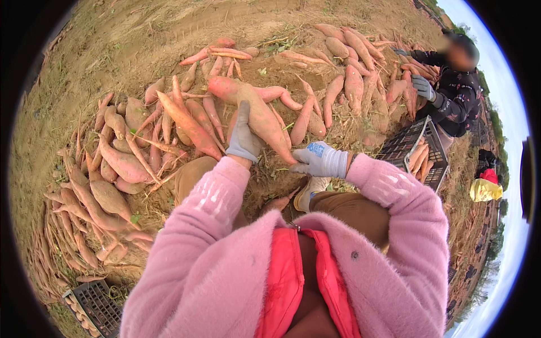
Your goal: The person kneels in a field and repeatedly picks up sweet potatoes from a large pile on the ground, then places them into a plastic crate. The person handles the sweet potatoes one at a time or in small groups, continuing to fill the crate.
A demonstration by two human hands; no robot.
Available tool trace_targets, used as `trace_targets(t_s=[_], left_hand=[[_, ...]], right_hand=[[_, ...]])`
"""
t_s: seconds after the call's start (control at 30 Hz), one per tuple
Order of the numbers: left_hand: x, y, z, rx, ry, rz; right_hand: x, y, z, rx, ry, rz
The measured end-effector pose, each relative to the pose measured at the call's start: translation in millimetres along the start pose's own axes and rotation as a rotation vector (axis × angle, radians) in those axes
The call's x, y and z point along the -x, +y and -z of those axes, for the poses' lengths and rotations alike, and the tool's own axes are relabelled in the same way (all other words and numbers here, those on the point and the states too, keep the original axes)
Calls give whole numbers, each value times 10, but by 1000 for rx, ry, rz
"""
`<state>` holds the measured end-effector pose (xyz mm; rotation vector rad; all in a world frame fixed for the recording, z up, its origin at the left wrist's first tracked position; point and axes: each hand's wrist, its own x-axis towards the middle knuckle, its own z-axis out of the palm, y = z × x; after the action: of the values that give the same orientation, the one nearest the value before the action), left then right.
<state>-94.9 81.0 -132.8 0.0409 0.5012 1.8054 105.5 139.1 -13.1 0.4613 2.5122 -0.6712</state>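
Observation:
A large, soil-dusted sweet potato (264, 118) is held between my two gloved hands, above a heap of others. My left hand (245, 137), in a grey glove, grips its left side, with the thumb up along it. The fingers of my right hand (319, 159), in a grey glove with a white knit cuff, pinch its thin lower tip. Behind it lies a redder sweet potato (224, 88). A long orange-skinned one (188, 124) rests on the pile left of my left hand. Beneath my hands, a single sweet potato (279, 203) lies on the soil near my shoe.
A co-worker (454, 88) in grey gloves reaches to the pile at the right. Beside them a black plastic crate (437, 158) holds sweet potatoes. Another crate (99, 306) stands at the lower left. Heaped sweet potatoes (110, 196) spread along the left. A yellow bag (486, 191) lies far right.

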Motion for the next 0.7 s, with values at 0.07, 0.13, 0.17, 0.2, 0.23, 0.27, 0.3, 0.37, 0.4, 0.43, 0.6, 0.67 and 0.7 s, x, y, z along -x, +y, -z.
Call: trace_targets(t_s=[0.07, 0.13, 0.17, 0.2, 0.23, 0.27, 0.3, 0.37, 0.4, 0.43, 0.6, 0.67, 0.7], left_hand=[[53, -11, -105, -10, -61, 22], [111, 2, -241, -37, -139, 35], [146, 23, -321, -59, -182, 35], [194, 40, -406, -74, -225, 42], [245, 62, -498, -89, -268, 48], [305, 80, -594, -97, -311, 63], [370, 91, -694, -105, -353, 80], [552, 66, -873, -172, -336, 69], [661, 45, -946, -203, -326, 60], [778, 2, -1010, -268, -346, 23], [1207, -369, -1229, -670, -378, -155], [1237, -416, -1296, -1041, -423, -363], [1235, -409, -1324, -1282, -442, -516]], right_hand=[[214, -99, 68, 161, 51, 78], [416, -221, 105, 222, 135, 80], [505, -281, 110, 253, 168, 74], [591, -336, 101, 305, 200, 68], [677, -380, 78, 297, 209, 61], [741, -425, 30, 297, 239, 59], [812, -453, -28, 298, 266, 59], [934, -506, -206, 259, 330, 13], [998, -521, -305, 233, 354, -3], [1049, -549, -409, 193, 413, 14], [1159, -708, -725, -28, 298, -240], [1213, -704, -681, -123, 486, -144], [1255, -683, -632, -175, 514, -122]])
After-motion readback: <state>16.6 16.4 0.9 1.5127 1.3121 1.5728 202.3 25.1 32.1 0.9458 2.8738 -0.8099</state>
